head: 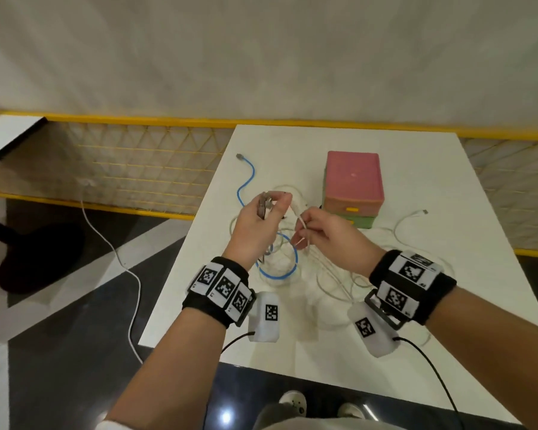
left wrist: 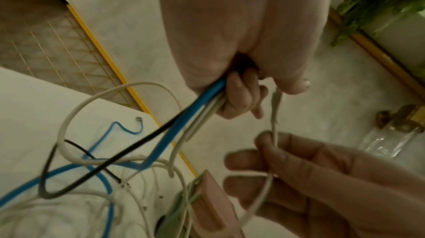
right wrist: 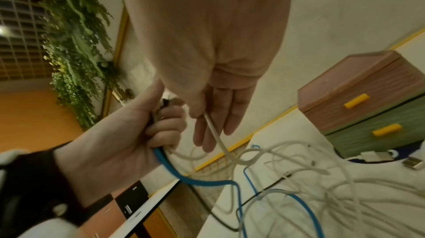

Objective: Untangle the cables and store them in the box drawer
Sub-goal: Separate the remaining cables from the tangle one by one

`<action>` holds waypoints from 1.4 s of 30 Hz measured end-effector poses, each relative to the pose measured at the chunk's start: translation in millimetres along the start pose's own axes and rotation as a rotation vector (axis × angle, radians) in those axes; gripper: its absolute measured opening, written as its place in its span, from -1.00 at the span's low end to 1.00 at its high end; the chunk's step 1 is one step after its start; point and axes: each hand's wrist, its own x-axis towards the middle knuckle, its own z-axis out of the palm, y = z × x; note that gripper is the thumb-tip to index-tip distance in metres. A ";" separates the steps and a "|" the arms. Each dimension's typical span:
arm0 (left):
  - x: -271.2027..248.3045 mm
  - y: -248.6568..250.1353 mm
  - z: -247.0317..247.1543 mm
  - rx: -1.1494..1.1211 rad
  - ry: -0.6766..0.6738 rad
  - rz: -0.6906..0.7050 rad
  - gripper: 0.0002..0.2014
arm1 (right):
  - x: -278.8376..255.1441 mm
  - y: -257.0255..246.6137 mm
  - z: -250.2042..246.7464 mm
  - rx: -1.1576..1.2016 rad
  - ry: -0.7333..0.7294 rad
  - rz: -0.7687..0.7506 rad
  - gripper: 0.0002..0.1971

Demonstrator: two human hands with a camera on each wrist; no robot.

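Observation:
A tangle of white cables (head: 330, 277), a blue cable (head: 246, 178) and a thin black cable (left wrist: 96, 167) lies on the white table (head: 448, 231). My left hand (head: 263, 212) is raised over it and grips a bundle (left wrist: 207, 100) of blue, black and white strands in its curled fingers. Just to its right, my right hand (head: 311, 234) pinches one white cable (right wrist: 215, 132) between thumb and fingers. That strand runs up to my left thumb. The box (head: 353, 184) stands behind the hands, pink drawer (right wrist: 358, 94) over green drawer (right wrist: 381, 132), both closed.
A white cable end (head: 424, 211) lies right of the box, and a metal plug (right wrist: 414, 162) sits near its base. A yellow mesh fence (head: 131, 162) runs behind the table. Another white cord (head: 118, 256) trails over the floor on the left.

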 end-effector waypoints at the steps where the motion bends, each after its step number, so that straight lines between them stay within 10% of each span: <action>1: -0.4 4.2 5.2 -0.008 -0.047 0.026 -0.81 | -0.5 -5.3 2.3 -0.010 0.000 -0.021 -0.83; 14: 5.2 30.3 16.5 -0.395 0.007 0.076 -0.50 | -24.2 12.1 -12.9 -0.181 -0.097 -0.107 -0.77; 19: 14.1 50.8 -14.5 -0.541 0.059 0.090 -0.57 | -38.5 40.6 -38.3 -0.384 -0.162 0.103 -0.76; 24: 8.7 45.1 -11.0 -0.014 -0.067 0.127 -0.88 | -34.8 18.7 -55.1 -0.284 0.085 0.090 -0.75; 29: -2.4 35.8 22.6 0.333 -0.360 0.124 -0.73 | -21.5 -19.8 -53.5 -0.207 0.107 -0.075 -0.68; 37: 23.8 55.7 -19.8 0.052 0.361 0.080 -0.78 | -42.0 12.0 -69.8 -0.323 0.008 0.059 -0.69; 42: 8.4 42.9 8.8 0.242 -0.046 0.304 -0.69 | -35.4 10.6 -68.1 -0.538 -0.012 -0.033 -0.67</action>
